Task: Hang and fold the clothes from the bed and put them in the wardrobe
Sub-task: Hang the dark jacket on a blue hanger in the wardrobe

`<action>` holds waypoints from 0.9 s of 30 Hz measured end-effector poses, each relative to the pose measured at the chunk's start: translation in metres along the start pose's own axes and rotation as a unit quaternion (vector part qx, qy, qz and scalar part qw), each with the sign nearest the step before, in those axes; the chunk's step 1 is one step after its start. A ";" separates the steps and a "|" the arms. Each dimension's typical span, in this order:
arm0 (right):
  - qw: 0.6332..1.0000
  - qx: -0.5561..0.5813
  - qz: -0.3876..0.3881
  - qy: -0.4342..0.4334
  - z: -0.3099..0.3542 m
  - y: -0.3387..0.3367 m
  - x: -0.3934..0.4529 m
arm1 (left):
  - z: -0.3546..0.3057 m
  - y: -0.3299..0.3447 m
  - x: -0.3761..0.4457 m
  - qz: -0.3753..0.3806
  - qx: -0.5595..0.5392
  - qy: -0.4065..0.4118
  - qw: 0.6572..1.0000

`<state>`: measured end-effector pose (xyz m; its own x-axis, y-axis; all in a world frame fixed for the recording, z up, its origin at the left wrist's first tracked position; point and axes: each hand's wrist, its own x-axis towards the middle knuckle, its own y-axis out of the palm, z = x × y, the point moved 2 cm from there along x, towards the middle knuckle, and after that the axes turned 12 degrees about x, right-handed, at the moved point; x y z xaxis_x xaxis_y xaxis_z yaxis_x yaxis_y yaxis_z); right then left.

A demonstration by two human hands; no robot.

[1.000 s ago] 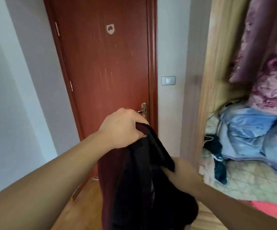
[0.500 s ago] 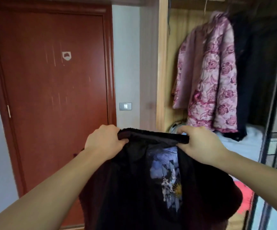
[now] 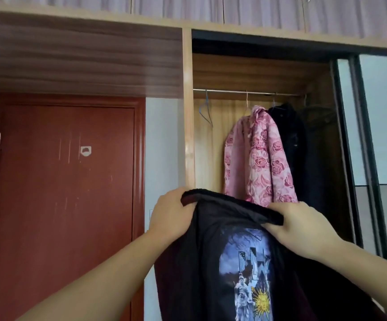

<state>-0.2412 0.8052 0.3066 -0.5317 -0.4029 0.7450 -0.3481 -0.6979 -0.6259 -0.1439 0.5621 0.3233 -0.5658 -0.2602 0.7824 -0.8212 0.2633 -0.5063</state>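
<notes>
A black T-shirt (image 3: 211, 262) with a blue and yellow print hangs in front of me, held up by its top edge. My left hand (image 3: 170, 215) grips the left end of that edge, and my right hand (image 3: 303, 224) grips the right end. Behind it stands the open wardrobe (image 3: 189, 135) with a metal rail (image 3: 234, 91). An empty blue hanger (image 3: 206, 111) hangs at the rail's left. A pink rose-patterned jacket (image 3: 262, 158) and dark coats (image 3: 303, 158) hang further right. The bed is out of view.
A red-brown door (image 3: 60, 193) stands shut at the left under a wooden overhead cupboard (image 3: 83, 59). A sliding wardrobe door (image 3: 373, 147) with a dark frame stands at the right. Upper cupboards (image 3: 211, 8) run along the top.
My view has tilted upward, from the wardrobe's lower shelves to its rail. My right hand moved up to the shirt's top edge, and both hands spread it wide and raised it.
</notes>
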 end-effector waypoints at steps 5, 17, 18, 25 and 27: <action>0.996 0.077 -0.009 0.049 -0.027 -0.009 0.023 | -0.028 0.007 0.044 -0.013 0.044 0.032 0.998; 0.973 0.162 -0.154 0.054 -0.035 0.032 0.159 | -0.010 0.025 0.205 -0.092 0.117 0.132 0.980; 0.969 0.172 -0.165 0.062 -0.039 0.039 0.167 | -0.011 0.030 0.218 -0.088 0.127 0.148 0.977; 0.942 0.305 -0.127 0.056 -0.070 0.086 0.207 | -0.015 0.070 0.277 -0.058 0.118 0.285 0.950; 0.921 0.370 -0.123 0.019 -0.072 0.091 0.220 | -0.014 0.080 0.290 -0.061 0.142 0.316 0.936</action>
<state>-0.4454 0.6958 0.3965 -0.5380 -0.1675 0.8261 0.1524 -0.9832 -0.1001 -0.3726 0.5207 0.5150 -0.3828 0.3529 0.8538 -0.9145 -0.0135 -0.4044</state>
